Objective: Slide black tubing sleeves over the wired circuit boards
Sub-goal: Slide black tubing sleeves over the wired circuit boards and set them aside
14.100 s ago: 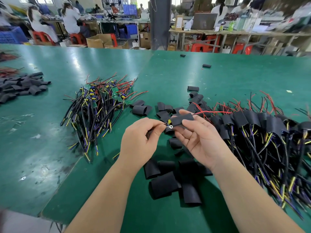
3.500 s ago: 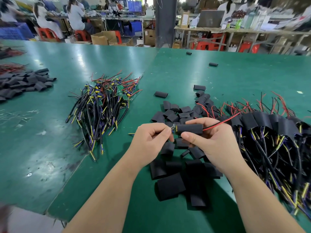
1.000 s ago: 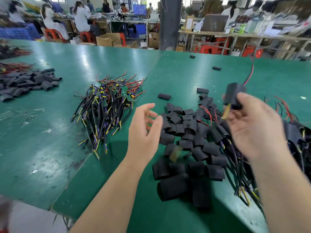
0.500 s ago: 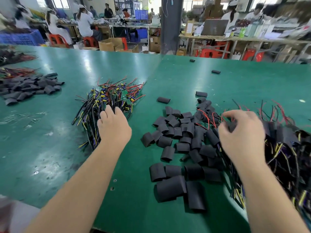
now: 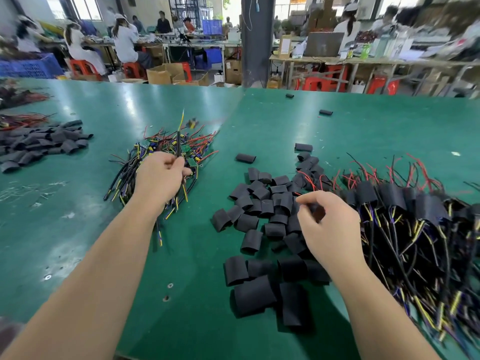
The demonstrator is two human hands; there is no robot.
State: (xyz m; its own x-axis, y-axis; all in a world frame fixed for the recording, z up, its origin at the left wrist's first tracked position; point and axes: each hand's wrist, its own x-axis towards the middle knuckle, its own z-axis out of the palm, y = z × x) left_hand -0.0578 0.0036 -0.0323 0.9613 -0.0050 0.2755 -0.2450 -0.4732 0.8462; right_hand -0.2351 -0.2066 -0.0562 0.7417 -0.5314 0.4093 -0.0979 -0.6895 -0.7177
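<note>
Left hand is over the pile of bare wired boards on the green table, fingers pinched shut on 1 dark wire that stands up out of the fist, its yellow tip pointing away and blurred. A small board shows blurred just beyond that tip; whether it hangs from the same wire I cannot tell.

Right hand is over the loose black sleeves in the middle of the table, knuckles up, fingers curled in with the thumb and fingertips close together. Something dark sits between them, too blurred to say if it is a sleeve actually gripped, so I cannot tell what this hand has.

To the right of that hand lies the big heap of sleeved boards, black sleeves in a row with red wires sticking out behind and black and yellow wires trailing toward the near edge. The 2 hands are well apart. Another sleeve pile rests far left, and 2 stray sleeves lie further back.
</note>
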